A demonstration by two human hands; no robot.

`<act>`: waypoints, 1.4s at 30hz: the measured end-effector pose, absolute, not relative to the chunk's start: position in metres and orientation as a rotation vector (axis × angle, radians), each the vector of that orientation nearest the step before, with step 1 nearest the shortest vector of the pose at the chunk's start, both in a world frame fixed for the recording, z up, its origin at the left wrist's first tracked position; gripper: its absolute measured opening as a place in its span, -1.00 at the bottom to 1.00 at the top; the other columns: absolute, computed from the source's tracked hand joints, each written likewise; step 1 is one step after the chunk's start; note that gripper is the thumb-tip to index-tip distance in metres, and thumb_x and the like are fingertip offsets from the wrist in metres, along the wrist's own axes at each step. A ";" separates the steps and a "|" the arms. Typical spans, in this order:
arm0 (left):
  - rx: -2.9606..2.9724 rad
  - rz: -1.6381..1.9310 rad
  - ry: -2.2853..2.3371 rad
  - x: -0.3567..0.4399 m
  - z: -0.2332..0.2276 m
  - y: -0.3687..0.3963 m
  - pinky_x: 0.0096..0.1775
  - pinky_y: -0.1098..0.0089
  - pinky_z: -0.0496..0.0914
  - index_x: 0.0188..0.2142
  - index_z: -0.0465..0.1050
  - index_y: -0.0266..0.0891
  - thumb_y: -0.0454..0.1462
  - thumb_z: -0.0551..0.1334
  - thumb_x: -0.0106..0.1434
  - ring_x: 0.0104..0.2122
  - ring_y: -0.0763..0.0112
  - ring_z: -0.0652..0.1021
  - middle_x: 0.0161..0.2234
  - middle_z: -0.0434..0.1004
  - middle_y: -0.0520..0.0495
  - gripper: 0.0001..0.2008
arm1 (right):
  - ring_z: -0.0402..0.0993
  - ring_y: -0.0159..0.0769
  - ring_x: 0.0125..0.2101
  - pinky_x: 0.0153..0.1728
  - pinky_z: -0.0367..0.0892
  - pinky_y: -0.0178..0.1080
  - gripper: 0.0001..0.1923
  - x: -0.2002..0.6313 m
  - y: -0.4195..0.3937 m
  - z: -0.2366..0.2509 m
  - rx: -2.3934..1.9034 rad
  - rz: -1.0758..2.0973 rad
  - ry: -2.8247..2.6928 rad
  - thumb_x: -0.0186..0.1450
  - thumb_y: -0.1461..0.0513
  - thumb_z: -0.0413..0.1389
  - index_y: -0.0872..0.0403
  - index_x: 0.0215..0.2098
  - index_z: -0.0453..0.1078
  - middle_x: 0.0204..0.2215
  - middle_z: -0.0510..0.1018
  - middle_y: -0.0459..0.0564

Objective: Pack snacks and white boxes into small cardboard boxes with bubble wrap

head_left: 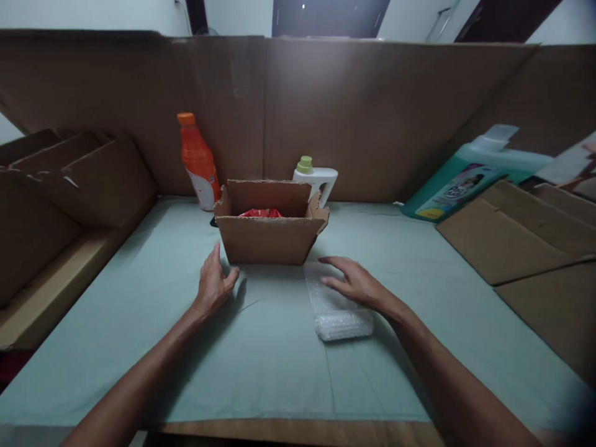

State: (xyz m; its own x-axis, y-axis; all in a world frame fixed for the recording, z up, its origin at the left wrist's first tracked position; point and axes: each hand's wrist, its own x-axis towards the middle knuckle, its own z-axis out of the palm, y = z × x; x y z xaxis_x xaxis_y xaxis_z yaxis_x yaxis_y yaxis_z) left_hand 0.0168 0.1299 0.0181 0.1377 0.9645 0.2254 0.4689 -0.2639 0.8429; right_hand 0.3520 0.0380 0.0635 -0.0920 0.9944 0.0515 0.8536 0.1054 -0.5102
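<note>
At the far left, folded cardboard pieces (69, 180) lean against the cardboard wall; nearer the middle an orange bottle (198, 161) stands upright on the pale green surface (261, 366), close beside the back left corner of the open cardboard box (270, 230); something red (261, 213) lies inside the box, only partly in view; a white bottle with a green cap (315, 177) stands just behind the box's right rear corner. The left hand (213, 282) rests on the surface just in front of the box's left front corner, its fingers (215, 257) held loosely together and pointing toward the box, thumb spread out to the side, holding nothing. The right hand (356, 282) lies palm down on a strip of bubble wrap (338, 310), fingers (333, 262) spread and flat on it, not pinching; the wrap's long axis runs from the box's right front corner back toward the person, its near end rolled or folded thicker; it lies directly under the right hand and well apart from the left, so the right hand is plainly the nearer. Farther right a teal detergent jug (459, 183) lies tilted against the wall; flat cardboard sheets (526, 236) lie beside it.
</note>
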 end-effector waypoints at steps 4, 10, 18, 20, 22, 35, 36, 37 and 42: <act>1.888 1.043 1.406 -0.003 0.012 0.073 0.16 -0.12 0.31 0.26 0.27 -0.21 -0.19 0.27 0.19 0.29 -0.21 0.30 0.30 0.26 -0.39 -0.36 | 0.57 0.06 -0.09 -0.04 0.39 0.11 -0.61 0.362 -0.007 0.054 -1.942 0.449 -2.102 0.20 0.16 0.19 0.07 -0.02 0.53 -0.12 0.67 0.15; 1.493 0.800 1.146 0.003 0.016 -0.003 -0.01 0.09 0.50 0.15 0.41 -0.22 -0.05 0.25 0.24 0.06 0.04 0.56 0.16 0.47 -0.31 -0.46 | 0.57 -0.16 -0.33 -0.21 0.39 -0.07 -0.88 0.307 -0.059 0.084 -1.567 0.094 -1.955 0.33 0.26 0.11 -0.03 -0.25 0.50 -0.37 0.65 -0.01; 1.072 0.615 1.050 0.010 0.025 -0.020 0.07 0.11 0.43 0.31 0.23 -0.21 0.11 0.21 0.27 0.14 0.03 0.50 0.19 0.46 -0.31 -0.27 | 0.52 -0.25 -0.35 -0.14 0.42 -0.06 -0.85 0.210 -0.117 0.062 -1.134 0.223 -2.153 0.34 0.34 0.10 0.03 -0.14 0.42 -0.38 0.60 -0.04; 1.108 0.632 1.035 0.008 0.026 -0.020 0.14 0.10 0.38 0.29 0.24 -0.25 0.07 0.28 0.20 0.16 0.03 0.47 0.18 0.46 -0.33 -0.24 | 0.53 -0.25 -0.35 -0.14 0.43 -0.06 -0.84 0.205 -0.125 0.050 -1.117 0.292 -2.096 0.35 0.34 0.12 0.03 -0.12 0.42 -0.38 0.61 -0.05; 1.138 0.632 1.013 0.006 0.027 -0.020 0.16 0.08 0.36 0.28 0.25 -0.27 0.04 0.32 0.16 0.15 0.03 0.48 0.17 0.46 -0.35 -0.22 | 0.55 -0.26 -0.35 -0.18 0.44 -0.08 -0.78 0.210 -0.127 0.045 -1.138 0.291 -1.962 0.33 0.39 0.11 0.00 -0.11 0.43 -0.37 0.63 -0.06; 1.316 0.562 0.857 0.036 0.033 -0.011 -0.13 0.33 0.37 -0.07 0.54 -0.31 -0.14 0.29 0.15 -0.21 0.29 0.52 -0.21 0.58 -0.10 -0.61 | 0.48 -0.35 -0.42 -0.39 0.39 -0.28 -0.88 0.296 -0.060 0.098 -1.338 0.282 -1.049 0.25 0.14 0.32 -0.03 -0.27 0.57 -0.40 0.60 -0.12; 1.294 0.562 0.844 0.037 0.038 -0.011 -0.16 0.36 0.36 -0.12 0.55 -0.31 -0.15 0.29 0.15 -0.24 0.32 0.50 -0.24 0.57 -0.08 -0.64 | 0.45 -0.36 -0.44 -0.41 0.36 -0.30 -0.86 0.304 -0.047 0.098 -1.329 0.305 -1.025 0.22 0.12 0.33 -0.01 -0.29 0.57 -0.42 0.59 -0.12; 1.259 0.568 0.844 0.037 0.044 -0.013 -0.20 0.38 0.34 -0.14 0.55 -0.31 -0.14 0.31 0.14 -0.28 0.35 0.49 -0.27 0.56 -0.06 -0.65 | 0.43 -0.38 -0.46 -0.43 0.34 -0.31 -0.83 0.311 -0.035 0.097 -1.333 0.340 -1.008 0.19 0.10 0.34 0.00 -0.32 0.56 -0.45 0.57 -0.13; 1.050 0.459 0.806 0.030 0.075 -0.040 -0.28 0.44 0.31 0.03 0.47 -0.28 -0.11 0.36 0.15 -0.33 0.42 0.44 -0.27 0.50 -0.03 -0.51 | 0.33 -0.39 -0.51 -0.47 0.25 -0.30 -0.74 0.336 -0.009 0.090 -1.509 0.600 -1.184 0.11 0.04 0.33 0.06 -0.42 0.53 -0.53 0.50 -0.13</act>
State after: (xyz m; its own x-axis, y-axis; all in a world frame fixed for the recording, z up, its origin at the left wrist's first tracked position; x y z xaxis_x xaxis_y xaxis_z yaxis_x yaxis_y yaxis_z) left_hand 0.0296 -0.0400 0.0754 0.6360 0.6808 -0.3632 0.0355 0.4444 0.8951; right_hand 0.3359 -0.0085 0.0898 0.3786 0.9005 0.2141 0.3599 0.0699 -0.9304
